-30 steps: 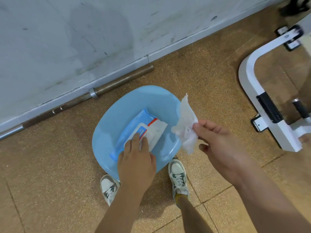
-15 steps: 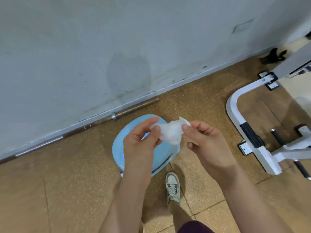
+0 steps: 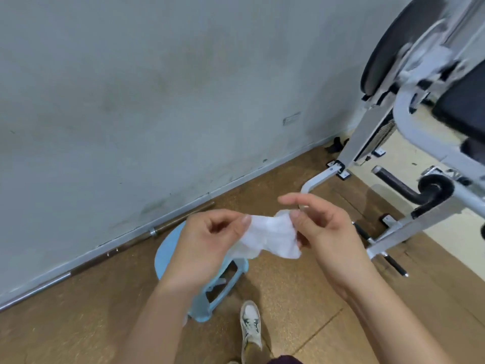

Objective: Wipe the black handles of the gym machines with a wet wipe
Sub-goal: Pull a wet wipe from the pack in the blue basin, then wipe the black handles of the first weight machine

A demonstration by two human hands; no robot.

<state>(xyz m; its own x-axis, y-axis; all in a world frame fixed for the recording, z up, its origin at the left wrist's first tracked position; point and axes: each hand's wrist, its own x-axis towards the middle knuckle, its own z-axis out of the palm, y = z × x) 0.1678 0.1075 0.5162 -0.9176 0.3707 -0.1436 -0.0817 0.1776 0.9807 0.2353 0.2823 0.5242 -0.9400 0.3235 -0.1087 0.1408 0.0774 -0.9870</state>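
We hold the wet wipe (image 3: 270,239) stretched in the air between our hands: left hand (image 3: 207,248) pinches its left edge, right hand (image 3: 330,232) pinches its right edge, above the blue stool (image 3: 168,248).

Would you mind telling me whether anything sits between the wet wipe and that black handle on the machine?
Nothing visible does. Both hands hold the wet wipe, and only open floor separates it from the black handle to its right.
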